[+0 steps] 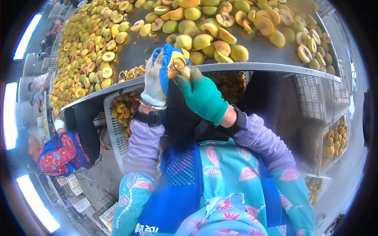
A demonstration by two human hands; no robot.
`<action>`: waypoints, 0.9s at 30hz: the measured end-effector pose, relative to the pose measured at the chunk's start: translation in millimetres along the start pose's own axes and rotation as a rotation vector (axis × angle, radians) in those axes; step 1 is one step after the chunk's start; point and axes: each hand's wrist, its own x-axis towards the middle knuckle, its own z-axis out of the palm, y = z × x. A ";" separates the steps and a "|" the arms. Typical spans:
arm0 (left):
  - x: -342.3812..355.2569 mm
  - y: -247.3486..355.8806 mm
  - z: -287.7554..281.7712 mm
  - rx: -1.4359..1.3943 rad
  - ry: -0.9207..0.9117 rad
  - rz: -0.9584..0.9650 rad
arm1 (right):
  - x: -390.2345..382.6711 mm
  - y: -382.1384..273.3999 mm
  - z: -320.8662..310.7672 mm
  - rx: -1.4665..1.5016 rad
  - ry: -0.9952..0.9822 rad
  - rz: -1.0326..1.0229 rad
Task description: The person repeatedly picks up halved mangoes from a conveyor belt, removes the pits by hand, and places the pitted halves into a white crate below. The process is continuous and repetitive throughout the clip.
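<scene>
My left hand (156, 76), in a white and blue glove, is closed around a yellow peach half (172, 66) just over the table's near edge. The cut face is turned toward my right hand (202, 96), which wears a green glove. Its thumb and fingers are pinched together right against the fruit. A thin dark curved edge shows at the cut face; whether it belongs to a small tool or to the pit hollow I cannot tell. Many halved yellow peaches (201, 41) lie cut side up or down on the metal table (136, 49) beyond my hands.
The table's metal rim (271, 67) runs across in front of me. Below it stands a white crate (118, 129) with peach pieces. Stacked white crates (313, 98) stand at the right, some holding fruit. A co-worker in a red patterned top (59, 157) sits at the left.
</scene>
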 end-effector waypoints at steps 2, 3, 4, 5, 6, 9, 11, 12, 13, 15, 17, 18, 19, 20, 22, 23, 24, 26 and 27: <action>5.7 -0.1 -0.4 0.007 0.010 0.085 | -0.2 -0.4 -4.0 -0.049 -0.026 -0.029; 10.2 2.4 -3.4 -0.050 -0.015 0.133 | 0.3 -0.1 -6.7 -0.073 -0.039 -0.043; 15.7 5.8 -7.4 -0.107 -0.039 0.181 | 1.7 1.6 -9.9 -0.035 -0.072 -0.055; 20.1 8.2 -10.2 -0.164 -0.063 0.228 | 3.8 4.0 -13.5 0.002 -0.106 -0.066; 22.3 9.2 -12.8 -0.135 -0.099 0.226 | 3.8 5.1 -14.8 0.045 -0.143 -0.075; 25.7 9.4 -11.7 -0.082 -0.133 0.181 | 2.5 0.8 -10.9 0.110 -0.158 0.032; 23.2 11.1 2.2 -0.095 -0.058 0.097 | -5.6 1.9 7.1 0.245 -0.041 0.033; 19.3 12.9 5.8 -0.171 -0.081 -0.024 | -9.0 2.7 13.6 0.314 0.016 0.036; 20.0 13.8 7.4 -0.230 -0.111 -0.064 | -9.3 5.0 14.8 0.335 0.020 0.054; 26.2 14.7 7.2 -0.200 -0.160 -0.041 | -9.7 6.3 16.4 0.376 0.023 0.089; 25.5 10.5 8.1 -0.079 -0.178 0.054 | -15.1 5.3 21.2 0.429 0.044 0.086; 27.2 8.7 9.3 -0.045 -0.170 0.095 | -15.6 4.5 22.2 0.454 0.057 0.078; 28.9 9.1 9.0 -0.010 -0.162 0.136 | -14.7 3.9 22.4 0.460 0.062 0.071; 32.2 10.2 5.9 -0.016 -0.194 0.140 | -13.4 3.2 22.3 0.466 0.067 0.063; 34.9 17.0 4.2 -0.102 -0.268 0.004 | -12.6 6.7 21.4 0.461 0.055 0.068; 35.2 18.5 4.7 -0.145 -0.305 -0.064 | -12.4 10.5 18.9 0.451 0.037 0.076; 35.0 15.7 6.1 -0.097 -0.293 0.011 | -12.6 10.5 16.7 0.444 0.014 0.086; 33.3 5.7 11.9 -0.003 -0.268 0.162 | -17.4 1.7 20.5 0.520 0.084 0.121; 31.3 5.0 12.9 -0.042 -0.262 0.109 | -17.1 -3.4 20.4 0.555 0.116 0.135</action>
